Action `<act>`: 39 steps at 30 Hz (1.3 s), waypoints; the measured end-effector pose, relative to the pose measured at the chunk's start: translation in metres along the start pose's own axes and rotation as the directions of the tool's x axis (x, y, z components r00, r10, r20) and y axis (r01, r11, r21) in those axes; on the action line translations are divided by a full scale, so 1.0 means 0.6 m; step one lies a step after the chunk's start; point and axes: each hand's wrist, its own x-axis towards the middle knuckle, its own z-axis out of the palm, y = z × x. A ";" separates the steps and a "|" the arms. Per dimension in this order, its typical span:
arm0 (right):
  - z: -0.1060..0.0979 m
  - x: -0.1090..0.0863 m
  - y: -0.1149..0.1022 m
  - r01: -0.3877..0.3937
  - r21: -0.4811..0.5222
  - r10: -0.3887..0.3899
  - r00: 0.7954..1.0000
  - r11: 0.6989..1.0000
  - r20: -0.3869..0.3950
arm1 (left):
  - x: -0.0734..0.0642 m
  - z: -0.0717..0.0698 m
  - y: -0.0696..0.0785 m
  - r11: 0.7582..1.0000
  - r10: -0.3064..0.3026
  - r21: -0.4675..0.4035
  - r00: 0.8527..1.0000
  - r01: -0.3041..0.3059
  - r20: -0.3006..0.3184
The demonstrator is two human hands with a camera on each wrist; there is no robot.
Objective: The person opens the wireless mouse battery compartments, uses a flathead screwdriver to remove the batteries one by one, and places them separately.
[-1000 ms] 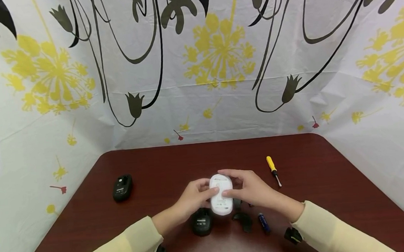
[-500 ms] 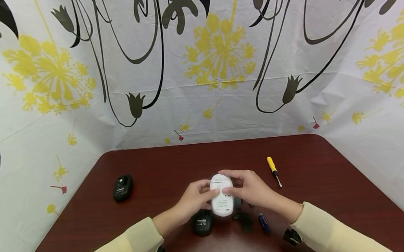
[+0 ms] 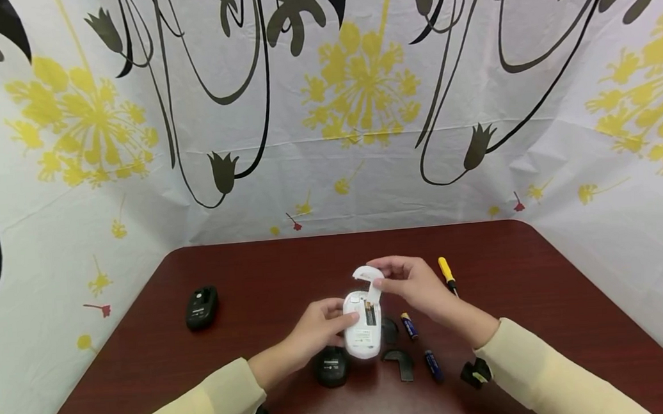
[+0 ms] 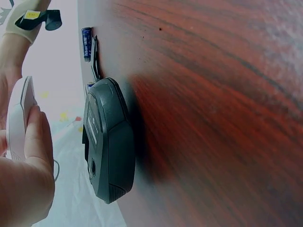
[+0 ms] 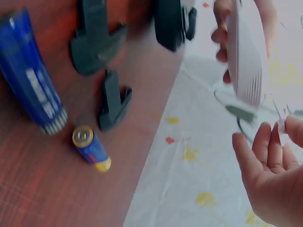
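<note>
My left hand (image 3: 322, 323) grips a white computer mouse (image 3: 361, 341), underside up, above the table. The mouse's battery compartment is uncovered, with a battery (image 3: 370, 313) visible inside. Just beyond its far end, my right hand (image 3: 414, 286) pinches the white battery cover (image 3: 367, 273), a rounded piece with a long tab. Below the left hand lies a black mouse (image 3: 331, 367), seen large in the left wrist view. Right of it are two black battery covers, one nearer (image 3: 401, 361) and one farther (image 3: 389, 330), partly behind the white mouse.
Two blue batteries, one farther (image 3: 409, 325) and one nearer (image 3: 433, 365), lie on the dark red table (image 3: 289, 267) right of the covers. Another black mouse (image 3: 202, 308) rests at the left. A yellow screwdriver (image 3: 445, 269) is partly hidden behind the right hand.
The right hand has lifted the white cover off the mouse and moved it away toward the far side, exposing the compartment. The left hand keeps its hold on the mouse, almost in place.
</note>
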 end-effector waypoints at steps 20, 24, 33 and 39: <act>-0.064 0.081 0.125 -0.349 0.018 0.347 0.936 0.937 0.065 | -0.006 0.003 -0.002 1.000 -0.016 -0.012 1.000 0.016 -0.010; -0.058 0.083 0.136 -0.361 0.013 0.359 0.931 0.933 0.070 | -0.006 0.002 -0.002 1.000 -0.016 -0.019 1.000 0.016 -0.007; -0.047 0.085 0.150 -0.372 -0.012 0.372 0.927 0.928 0.043 | -0.009 0.000 -0.001 0.999 -0.005 -0.038 1.000 0.005 0.002; -0.043 0.081 0.152 -0.365 -0.143 0.369 0.929 0.920 0.003 | -0.011 -0.001 0.000 1.000 -0.013 -0.025 1.000 0.013 -0.004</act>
